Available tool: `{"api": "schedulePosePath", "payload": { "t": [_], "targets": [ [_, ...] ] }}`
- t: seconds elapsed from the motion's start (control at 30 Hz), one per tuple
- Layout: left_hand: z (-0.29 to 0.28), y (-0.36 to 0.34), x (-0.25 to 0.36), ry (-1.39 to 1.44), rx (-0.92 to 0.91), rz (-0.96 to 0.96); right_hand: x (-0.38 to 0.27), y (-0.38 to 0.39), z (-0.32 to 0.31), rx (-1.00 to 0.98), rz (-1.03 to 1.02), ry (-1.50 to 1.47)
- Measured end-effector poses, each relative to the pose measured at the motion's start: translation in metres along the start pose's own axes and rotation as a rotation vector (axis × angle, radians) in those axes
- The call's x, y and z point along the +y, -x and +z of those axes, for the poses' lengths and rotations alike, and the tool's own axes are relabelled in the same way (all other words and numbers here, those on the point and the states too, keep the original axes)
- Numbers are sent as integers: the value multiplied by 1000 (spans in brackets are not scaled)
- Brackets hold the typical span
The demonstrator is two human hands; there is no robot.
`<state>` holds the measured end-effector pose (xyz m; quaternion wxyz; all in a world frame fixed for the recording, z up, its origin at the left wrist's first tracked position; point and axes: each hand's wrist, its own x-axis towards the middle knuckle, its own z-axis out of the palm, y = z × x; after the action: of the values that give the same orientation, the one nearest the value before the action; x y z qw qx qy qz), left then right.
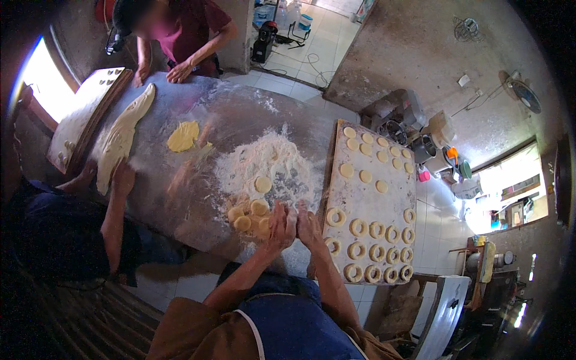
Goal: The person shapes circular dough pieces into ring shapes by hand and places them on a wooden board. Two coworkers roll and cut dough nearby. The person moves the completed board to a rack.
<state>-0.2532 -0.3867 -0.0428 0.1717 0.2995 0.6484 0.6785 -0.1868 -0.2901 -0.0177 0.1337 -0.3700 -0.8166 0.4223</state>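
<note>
Holds both hands [281, 227] close together, cannot tell on what; has rings [377, 224] and rounds [366, 176] apparently done on the board [354, 195] at their three o'clock, with dough pieces [242, 224] left at nine.

Round fan [528, 98] on a stained wall [408, 45], coiled wire [466, 29] (rather tangled), tiled floor [331, 31], bright window [511, 191]
</note>
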Motion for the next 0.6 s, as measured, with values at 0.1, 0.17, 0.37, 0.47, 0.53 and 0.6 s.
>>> {"api": "schedulePosePath", "payload": {
  "t": [0.1,0.17,0.37,0.47,0.53,0.6],
  "targets": [
    [21,-5,-36,1039,-2,-319,-4,6,-5,18,146,-545],
    [33,-4,-45,862,-46,-246,22,2,-3,89,2,-467],
    [70,-7,-24,943,81,-467,68,-2,-12,218,-26,-493],
    [80,-6,-7,625,30,-371,54,4,-44,110,57,-515],
    [101,-6,-23,372,96,-140,70,-1,-63,-94,141,-235],
    [120,-11,-24,483,189,-407,85,1,-73,-66,65,-414]
  ]
}}
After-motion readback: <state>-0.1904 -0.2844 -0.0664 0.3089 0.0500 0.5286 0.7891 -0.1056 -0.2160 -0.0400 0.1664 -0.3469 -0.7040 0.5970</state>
